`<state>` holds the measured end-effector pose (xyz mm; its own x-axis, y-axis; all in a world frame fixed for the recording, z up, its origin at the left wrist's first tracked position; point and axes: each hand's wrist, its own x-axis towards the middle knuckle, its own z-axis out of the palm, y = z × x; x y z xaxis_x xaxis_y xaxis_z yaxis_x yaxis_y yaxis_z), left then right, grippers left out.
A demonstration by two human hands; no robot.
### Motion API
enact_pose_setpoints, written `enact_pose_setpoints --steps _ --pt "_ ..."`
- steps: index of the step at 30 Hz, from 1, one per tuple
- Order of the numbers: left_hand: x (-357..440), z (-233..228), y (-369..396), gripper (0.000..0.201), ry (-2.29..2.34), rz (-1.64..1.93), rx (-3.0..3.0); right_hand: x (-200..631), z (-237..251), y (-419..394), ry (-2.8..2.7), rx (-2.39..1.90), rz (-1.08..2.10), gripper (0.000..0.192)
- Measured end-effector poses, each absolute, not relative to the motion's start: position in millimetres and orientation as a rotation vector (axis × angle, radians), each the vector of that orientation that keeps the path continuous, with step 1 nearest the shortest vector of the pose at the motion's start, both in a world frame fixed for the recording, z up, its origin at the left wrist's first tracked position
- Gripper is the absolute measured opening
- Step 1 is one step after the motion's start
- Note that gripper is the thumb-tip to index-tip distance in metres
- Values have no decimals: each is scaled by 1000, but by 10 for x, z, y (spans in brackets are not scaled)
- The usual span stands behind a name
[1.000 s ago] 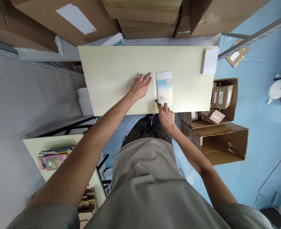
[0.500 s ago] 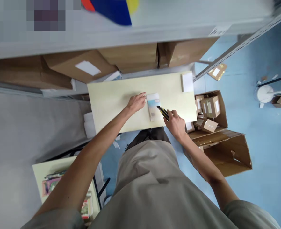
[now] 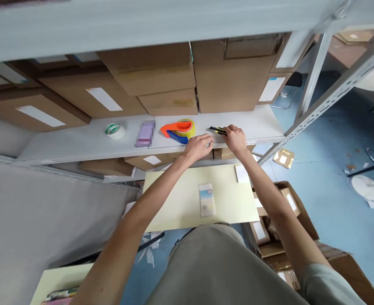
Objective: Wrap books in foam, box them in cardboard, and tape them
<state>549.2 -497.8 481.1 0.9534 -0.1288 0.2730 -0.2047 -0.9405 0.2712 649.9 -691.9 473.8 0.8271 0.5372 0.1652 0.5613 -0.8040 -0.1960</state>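
- The right hand [image 3: 235, 139] is closed around a black-and-yellow utility knife [image 3: 218, 130], whose tip lies along a pale grey shelf [image 3: 79, 142] pointing left
- The left hand [image 3: 199, 146] hangs loosely curled at the shelf's front edge, just beside the right one; whether it touches the shelf or holds anything I cannot tell
- On the shelf, left of the knife, sit an orange and blue tape dispenser [image 3: 177, 128] with a yellow roll, a blurred purple item [image 3: 145, 133], and a green-and-white tape roll [image 3: 114, 129]
- Brown cardboard cartons [image 3: 161, 78] with white labels are stacked along the back of the shelf, under another grey board above
- Below the shelf stands a pale yellow table [image 3: 174, 199]; a small flat package [image 3: 207, 200] lies on it, and a white pad [image 3: 241, 173] rests near its far right corner
- Open cardboard boxes [image 3: 288, 207] crowd the blue floor [image 3: 333, 178] to the right of the table
- A perforated metal shelf upright [image 3: 330, 97] slants across the right side
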Motion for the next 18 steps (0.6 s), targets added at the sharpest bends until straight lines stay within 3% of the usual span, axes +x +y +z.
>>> enact_pose_setpoints --steps 5,11,14,18 --pt "5369 4696 -5019 33 -197 294 2760 6887 4644 -6795 -896 -2747 -57 39" --pt "4562 3534 -5196 30 186 -340 2575 6320 4184 -6966 -896 -2509 -326 45" --pt "4021 2913 -5318 28 467 -622 2463 5576 3599 -7133 -951 -2367 2 41" --pt "3484 2385 -5476 24 641 -733 2363 4671 2714 -7373 -674 -2296 804 36"
